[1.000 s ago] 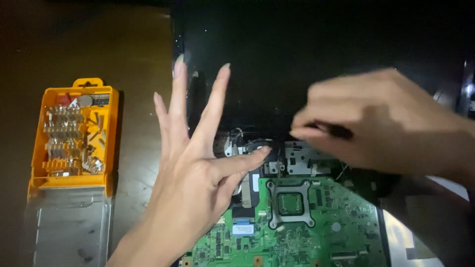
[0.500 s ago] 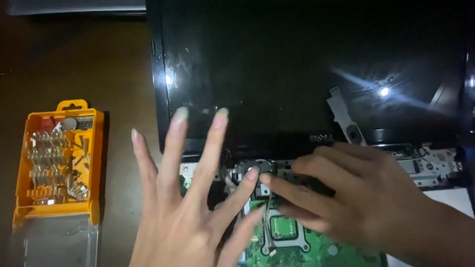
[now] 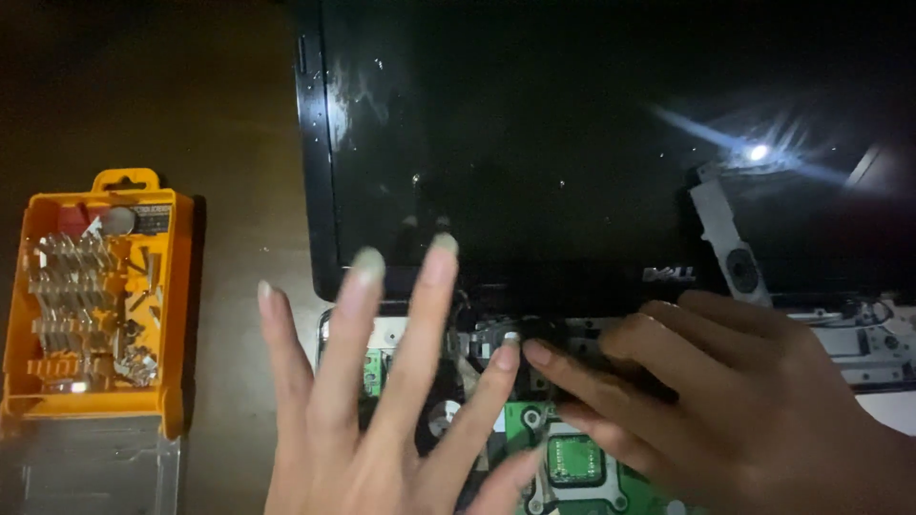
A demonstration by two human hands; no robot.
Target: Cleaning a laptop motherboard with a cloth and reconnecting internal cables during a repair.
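Observation:
A dismantled laptop lies in front of me, its black screen (image 3: pixel 572 143) laid flat at the far side and its green circuit board (image 3: pixel 572 463) bared near me. My left hand (image 3: pixel 382 420) is spread wide over the left part of the board, index fingertip down by the hinge. My right hand (image 3: pixel 744 410) reaches in from the right, fingers stretched toward the same dark spot at the hinge (image 3: pixel 520 334). The two hands' fingertips almost touch there. Whether the right hand pinches a small part is hidden by the dark.
An orange screwdriver-bit case (image 3: pixel 95 305) stands open at the left on the dark brown table (image 3: pixel 143 86), its clear lid (image 3: pixel 86 472) folded toward me. A grey metal bracket (image 3: pixel 730 253) lies on the screen. Bare metal chassis (image 3: pixel 868 334) shows at the right.
The view has shifted so the screen fills more of it. My right hand slid left and down from the screen's edge to the hinge; my left hand stays spread on the board.

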